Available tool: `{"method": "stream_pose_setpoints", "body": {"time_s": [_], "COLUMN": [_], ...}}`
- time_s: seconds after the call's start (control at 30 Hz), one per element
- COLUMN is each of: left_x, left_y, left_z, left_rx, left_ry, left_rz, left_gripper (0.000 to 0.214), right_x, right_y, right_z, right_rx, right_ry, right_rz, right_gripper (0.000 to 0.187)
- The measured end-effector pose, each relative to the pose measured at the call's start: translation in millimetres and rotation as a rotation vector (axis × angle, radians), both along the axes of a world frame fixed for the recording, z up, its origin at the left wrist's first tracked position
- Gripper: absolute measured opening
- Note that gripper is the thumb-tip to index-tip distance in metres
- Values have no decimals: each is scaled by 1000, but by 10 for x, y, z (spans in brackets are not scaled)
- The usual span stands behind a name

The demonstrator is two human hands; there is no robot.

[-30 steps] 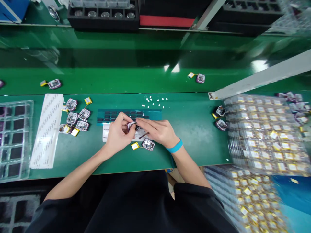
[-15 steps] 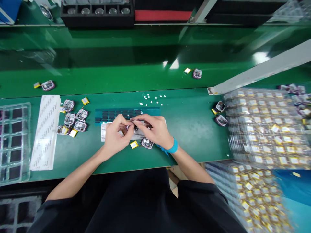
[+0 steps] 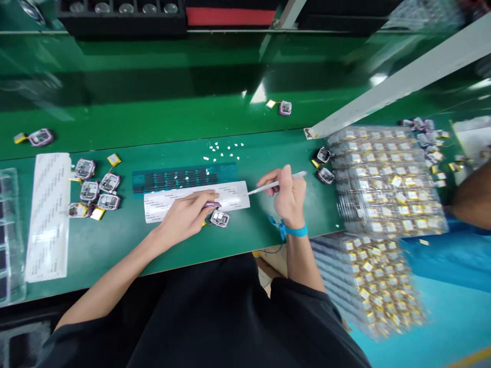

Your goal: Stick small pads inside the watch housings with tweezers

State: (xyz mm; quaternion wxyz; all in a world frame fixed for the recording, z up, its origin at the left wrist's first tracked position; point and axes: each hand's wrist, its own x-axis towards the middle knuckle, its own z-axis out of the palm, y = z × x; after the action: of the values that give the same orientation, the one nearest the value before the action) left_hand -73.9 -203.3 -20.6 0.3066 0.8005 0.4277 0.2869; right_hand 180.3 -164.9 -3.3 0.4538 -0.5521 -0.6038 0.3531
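Left hand lies low on the worktop, grip closed, fingertips pinching a small purple module down at the near edge of the white label strip. At 5 o'clock from those fingertips, just beside them, a second module lies flat on the green. The right hand is off at 3 o'clock, grip closed around pale tweezers, their tip pointing to 9 o'clock, right at the strip's end. A dark teal sheet borders the strip at 12 o'clock, with white scraps beyond. A cluster of modules waits at 9 o'clock and stacked clear trays at 3 o'clock. Another person's arm shows at the far right.
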Motion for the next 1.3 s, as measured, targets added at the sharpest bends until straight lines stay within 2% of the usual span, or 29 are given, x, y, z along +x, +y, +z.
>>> {"method": "stream_pose_setpoints", "body": {"time_s": [0.1,0.17,0.37,0.5,0.63,0.83,0.97,1.07,1.17,1.3], "left_x": [11,12,12,37,85,98,94,110,118,103], "left_y": [1,11,25,10,-28,-60,-76,-101,-109,-99], "left_z": [-48,-48,-29,-57,-97,-138,-113,-33,71,120], "left_rx": [20,5,-54,-54,-28,-25,35,35,-162,-484], "left_ry": [110,122,93,93,99,117,67,-106,-350,-573], "left_rz": [-61,-68,-50,-31,56,64,63,150,199,123], "left_gripper": [20,20,22,22,20,20,20,18,15,25], "right_x": [224,289,312,362,477,554,436,224,-76,-425], "right_y": [-135,-224,-323,-300,-301,-307,-321,-365,-417,-430], "right_z": [-161,-243,-313,-312,-321,-441,-412,-268,-94,39], "right_rx": [-218,-273,-271,-260,-252,-223,-202,-141,-73,-105], "right_ry": [51,70,95,97,106,254,294,334,348,318], "right_rz": [68,70,63,155,272,110,19,-53,-70,25], "right_gripper": [62,53,48,41,36,43,41,40,39,41]}}
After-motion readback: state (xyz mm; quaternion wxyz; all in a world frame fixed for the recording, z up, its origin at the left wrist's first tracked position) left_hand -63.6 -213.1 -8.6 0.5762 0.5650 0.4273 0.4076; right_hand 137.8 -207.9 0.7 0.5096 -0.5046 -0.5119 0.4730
